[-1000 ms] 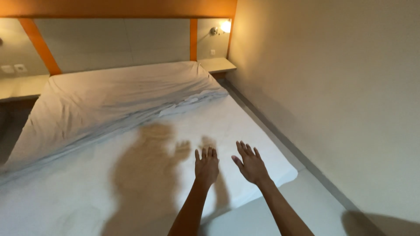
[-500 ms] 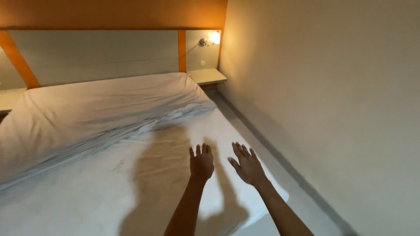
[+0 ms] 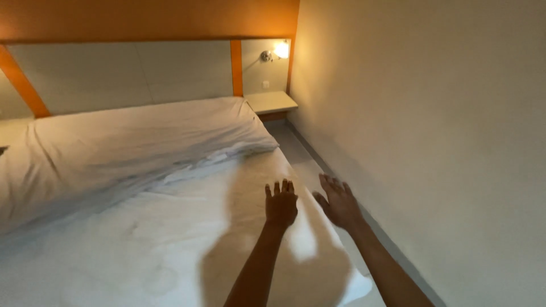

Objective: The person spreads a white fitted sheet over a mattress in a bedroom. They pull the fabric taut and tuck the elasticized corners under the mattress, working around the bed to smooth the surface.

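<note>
White bed sheet [image 3: 170,250] beneath both hands, left hand [image 3: 281,203] and right hand [image 3: 340,202] shifted rightward toward mattress edge since earlier frame, fingers spread, palms down, gripping nothing.

You're working in dim, warm light. The wall lamp [image 3: 281,50] is glowing yellow-orange in the far corner and blowing out to a small glare spot. A stronger light is coming from behind you, throwing your big dark shadow [image 3: 273,250] across the white sheet [image 3: 142,239] under the left hand [image 3: 281,203] and right hand [image 3: 339,202]. The duvet [image 3: 131,142] folds are showing soft shading. Fine detail is looking slightly soft and noisy, colours are leaning orange, and wall lines are bending a little toward the edges.
</note>
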